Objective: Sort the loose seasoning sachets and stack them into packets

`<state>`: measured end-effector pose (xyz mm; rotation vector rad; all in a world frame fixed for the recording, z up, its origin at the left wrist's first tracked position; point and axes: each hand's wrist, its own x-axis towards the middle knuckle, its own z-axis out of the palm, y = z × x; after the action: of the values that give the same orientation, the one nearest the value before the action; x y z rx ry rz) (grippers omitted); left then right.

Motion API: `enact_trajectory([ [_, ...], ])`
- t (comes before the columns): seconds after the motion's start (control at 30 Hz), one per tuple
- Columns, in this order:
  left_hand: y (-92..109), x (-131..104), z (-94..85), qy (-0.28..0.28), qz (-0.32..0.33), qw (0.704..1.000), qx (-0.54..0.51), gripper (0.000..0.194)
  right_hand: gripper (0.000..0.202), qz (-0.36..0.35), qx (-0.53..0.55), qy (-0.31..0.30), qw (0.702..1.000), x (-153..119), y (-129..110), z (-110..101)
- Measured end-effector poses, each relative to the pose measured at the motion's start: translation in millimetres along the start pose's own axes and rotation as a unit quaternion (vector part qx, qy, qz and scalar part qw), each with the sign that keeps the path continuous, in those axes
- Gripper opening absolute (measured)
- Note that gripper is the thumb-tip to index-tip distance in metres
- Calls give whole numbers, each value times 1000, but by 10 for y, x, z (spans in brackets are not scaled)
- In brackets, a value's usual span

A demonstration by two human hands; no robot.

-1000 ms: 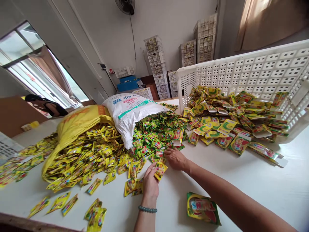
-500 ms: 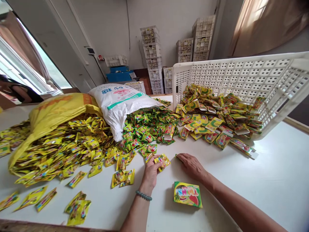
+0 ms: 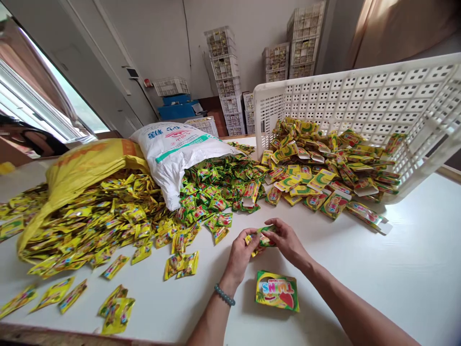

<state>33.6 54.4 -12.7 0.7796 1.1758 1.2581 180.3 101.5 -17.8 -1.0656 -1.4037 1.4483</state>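
Note:
My left hand (image 3: 240, 253), with a beaded bracelet on its wrist, pinches a yellow candy packet (image 3: 255, 250). Against it, my right hand (image 3: 289, 241) grips a green candy packet (image 3: 267, 236); the two packets overlap between my fingertips. Just below my hands lies a small yellow-green TWINS box (image 3: 277, 291), its print upside down to me. Loose yellow packets (image 3: 182, 264) lie left of my left hand, and a few green packets (image 3: 219, 226) sit beyond it.
A yellow sack (image 3: 95, 161) and a white sack (image 3: 176, 146) spill packets across the white table (image 3: 414, 269). At right, a tipped white plastic basket (image 3: 360, 96) spills flat boxes (image 3: 322, 180). Stacked crates (image 3: 226, 81) stand by the wall. Another person (image 3: 34, 139) is at far left.
My right hand has lifted off the table and moved left with the green packet. My left hand has shifted right, bringing the two packets together. The view has tilted slightly.

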Motion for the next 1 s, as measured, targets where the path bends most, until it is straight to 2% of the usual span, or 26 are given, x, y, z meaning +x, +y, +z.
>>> enact_trajectory([
  [0.1,-18,-24,10,-16,12,1000,14,48,35,-65,-78,5,995,-18,6,53],
  [0.2,-1,-35,-6,-3,26,1000,18,55,45,-23,-58,-5,998,-40,-14,50],
  [0.3,36,-41,-8,2,29,1000,7,67,44,39,-18,-87,995,-75,-57,43],
  [0.37,54,-49,-2,-10,25,1000,6,72,45,57,5,-146,988,-101,-79,63],
  [0.4,60,-56,1,-19,24,1000,8,75,47,58,10,-155,986,-111,-84,78],
  [0.63,128,-111,-10,-65,15,997,40,89,42,33,53,-93,994,-93,-45,93],
  [0.7,220,-28,-26,-83,-3,993,79,92,39,-1,59,-40,997,-63,-50,43],
  [0.77,356,150,-29,-57,10,982,178,90,39,-25,50,34,998,-28,-60,-21],
  [0.8,434,272,-18,-22,35,968,247,86,40,-30,42,71,996,-11,-63,-53],
  [0.87,586,555,39,67,103,911,394,74,42,-32,40,120,991,20,-57,-106],
  [0.93,703,848,136,134,158,828,520,68,43,-31,59,133,989,39,-39,-139],
  [1.0,769,1102,244,153,172,748,623,74,44,-17,86,129,988,49,-22,-158],
])
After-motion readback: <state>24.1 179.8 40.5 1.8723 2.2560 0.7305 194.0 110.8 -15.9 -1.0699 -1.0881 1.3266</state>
